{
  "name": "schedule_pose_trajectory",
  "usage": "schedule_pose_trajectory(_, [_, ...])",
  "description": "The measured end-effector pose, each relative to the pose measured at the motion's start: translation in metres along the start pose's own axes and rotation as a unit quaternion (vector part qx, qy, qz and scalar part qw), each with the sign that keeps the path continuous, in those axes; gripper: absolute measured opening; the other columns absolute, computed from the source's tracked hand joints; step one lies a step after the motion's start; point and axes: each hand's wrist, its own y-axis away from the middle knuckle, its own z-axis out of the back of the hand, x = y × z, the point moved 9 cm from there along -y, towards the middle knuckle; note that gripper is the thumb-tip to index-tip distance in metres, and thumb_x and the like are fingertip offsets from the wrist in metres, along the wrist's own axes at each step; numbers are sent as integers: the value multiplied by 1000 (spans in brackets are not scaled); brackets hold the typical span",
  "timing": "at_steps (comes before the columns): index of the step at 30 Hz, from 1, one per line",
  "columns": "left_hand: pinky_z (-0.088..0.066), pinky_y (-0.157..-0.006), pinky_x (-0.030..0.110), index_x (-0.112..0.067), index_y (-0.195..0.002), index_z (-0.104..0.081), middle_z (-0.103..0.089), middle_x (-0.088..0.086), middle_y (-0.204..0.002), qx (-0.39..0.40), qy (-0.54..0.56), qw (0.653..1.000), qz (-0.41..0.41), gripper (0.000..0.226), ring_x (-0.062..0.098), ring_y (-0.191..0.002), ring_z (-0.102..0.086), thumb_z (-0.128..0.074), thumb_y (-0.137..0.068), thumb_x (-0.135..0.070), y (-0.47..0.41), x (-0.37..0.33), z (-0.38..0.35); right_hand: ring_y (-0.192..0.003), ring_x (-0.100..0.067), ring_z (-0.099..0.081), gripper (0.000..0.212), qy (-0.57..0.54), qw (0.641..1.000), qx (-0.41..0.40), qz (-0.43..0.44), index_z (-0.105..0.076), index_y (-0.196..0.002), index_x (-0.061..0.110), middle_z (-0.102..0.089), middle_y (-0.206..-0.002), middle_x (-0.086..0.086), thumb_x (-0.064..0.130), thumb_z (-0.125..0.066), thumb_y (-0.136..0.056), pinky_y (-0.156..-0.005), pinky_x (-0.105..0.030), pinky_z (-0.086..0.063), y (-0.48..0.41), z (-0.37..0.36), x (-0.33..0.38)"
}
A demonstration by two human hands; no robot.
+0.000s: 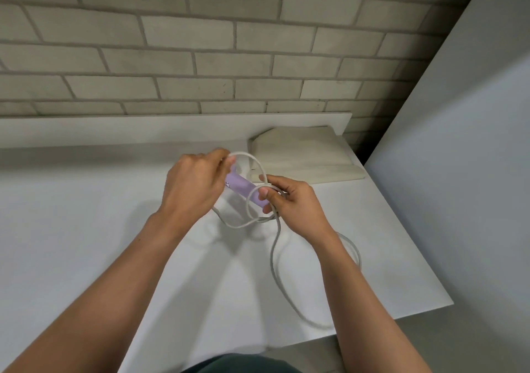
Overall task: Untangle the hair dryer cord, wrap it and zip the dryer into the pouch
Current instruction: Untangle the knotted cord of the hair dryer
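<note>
A lilac hair dryer [240, 185] is held above the white table [86, 229], between both hands. My left hand [195, 184] grips its far end, hiding most of the body. My right hand [286, 200] pinches the pale grey cord [274, 257] against the dryer's near end. Loops of cord circle the handle and hang below it. The rest of the cord trails across the table toward the front right edge. A cream fabric pouch [304, 154] lies flat behind my hands, by the wall.
A brick wall [200, 56] rises behind the table above a low white ledge [143, 128]. A white panel [459, 157] stands at the right. The table's right edge [401, 235] runs diagonally close to my right arm.
</note>
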Motion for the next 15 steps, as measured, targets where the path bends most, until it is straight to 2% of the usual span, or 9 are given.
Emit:
schedule_pose_trajectory(2, [-54,-67,41,-25,-97,-59,-76,-8,-85,23,45,995,81,29,32,-80,-65,-40,-106,-44,4,18,-3,-60,-12,-66,15,-14,1000,-12,-12,-78,-105,21,-71,-78,7,16,-65,-101,-63,-25,-55,1,3,-6])
schedule_pose_trajectory(4, [-55,-71,43,-24,-96,-59,-76,-10,-88,53,58,991,110,28,32,-86,-64,-41,-106,-44,12,28,-8,-56,-11,-60,13,-1,1000,-13,-5,-78,-102,21,-69,-74,12,18,-65,-102,-61,-16,-50,1,7,-3])
schedule_pose_trajectory(6, [-55,-72,44,-26,-96,-60,-75,-6,-89,86,42,988,125,27,34,-91,-62,-42,-102,-45,17,36,-13,-56,-12,-58,13,26,1000,-3,9,-77,-97,24,-68,-73,10,21,-65,-102,-63,-18,-48,0,8,2])
schedule_pose_trajectory(8, [-53,-75,43,-29,-112,-63,-72,1,-103,104,8,987,125,20,37,-101,-61,-50,-99,-38,20,39,-13,-61,-25,-56,16,45,999,12,21,-77,-94,22,-68,-80,-8,27,-64,-102,-67,-29,-48,0,6,4])
schedule_pose_trajectory(10, [-49,-93,43,-27,-143,-52,-60,1,-136,96,-3,992,83,48,33,-124,-53,-63,-96,-26,20,29,-6,-66,-35,-52,18,53,998,27,31,-76,-94,21,-64,-85,-20,30,-63,-102,-68,-34,-45,1,3,5])
schedule_pose_trajectory(11, [-44,-102,43,-25,-151,-45,-51,1,-149,77,3,996,43,61,31,-134,-47,-67,-94,-22,18,19,1,-68,-36,-51,18,53,997,38,37,-76,-93,22,-64,-85,-21,30,-63,-102,-68,-35,-45,2,-1,8])
schedule_pose_trajectory(13, [-37,-111,44,-24,-154,-43,-39,4,-160,38,-21,997,-71,73,32,-142,-38,-75,-88,-19,14,-9,16,-67,-31,-52,17,53,996,58,51,-77,-94,27,-68,-79,-8,27,-63,-103,-66,-36,-48,5,-8,16])
schedule_pose_trajectory(15, [-35,-113,47,-24,-148,-53,-45,5,-157,27,-98,982,-160,71,34,-140,-43,-80,-83,-20,12,-27,22,-62,-10,-53,17,55,994,70,61,-76,-96,36,-69,-74,11,26,-63,-103,-66,-30,-50,7,-14,22])
